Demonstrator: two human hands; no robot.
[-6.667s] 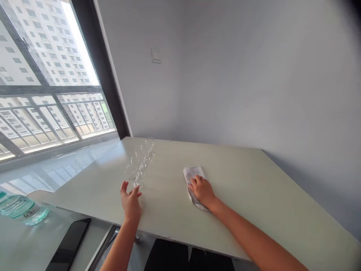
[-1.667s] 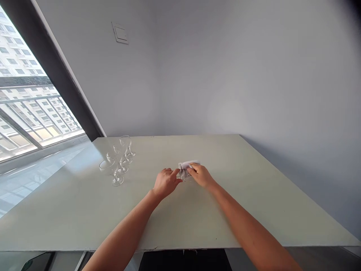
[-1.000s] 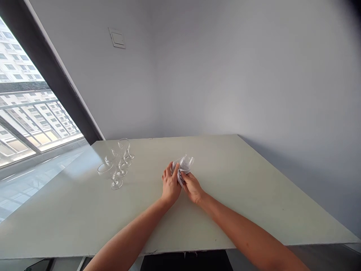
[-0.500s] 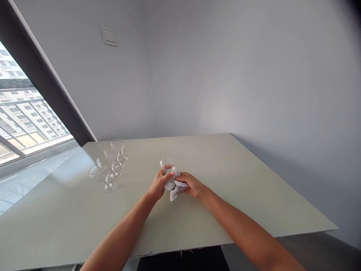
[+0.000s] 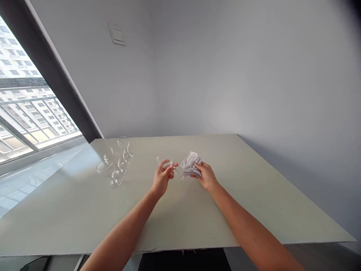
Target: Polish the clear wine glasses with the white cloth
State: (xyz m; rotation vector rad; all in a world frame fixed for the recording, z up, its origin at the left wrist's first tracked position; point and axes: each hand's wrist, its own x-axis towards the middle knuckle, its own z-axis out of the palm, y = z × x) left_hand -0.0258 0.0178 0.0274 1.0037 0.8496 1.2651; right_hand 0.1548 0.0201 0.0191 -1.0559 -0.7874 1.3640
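My left hand [image 5: 163,177] is closed around a clear stemmed glass [image 5: 161,157], which lies tilted with its bowl toward the far left and its foot toward my right hand. The fingers cover part of the glass, and its edges are faint. In my right hand [image 5: 206,175] is a bunched white cloth [image 5: 190,161], pinched between thumb and fingers just right of the glass's foot. Both hands are above the middle of the table.
Several clear stemmed glasses [image 5: 115,182] stand upright in a row on the left of the pale table [image 5: 242,199]. Behind the table are grey walls with a light switch [image 5: 117,35]. A window [image 5: 31,94] is at the left.
My right hand has drawn the cloth away from the glass, to the right. The glass in my left hand now shows uncovered and tilted. The view has shifted slightly.
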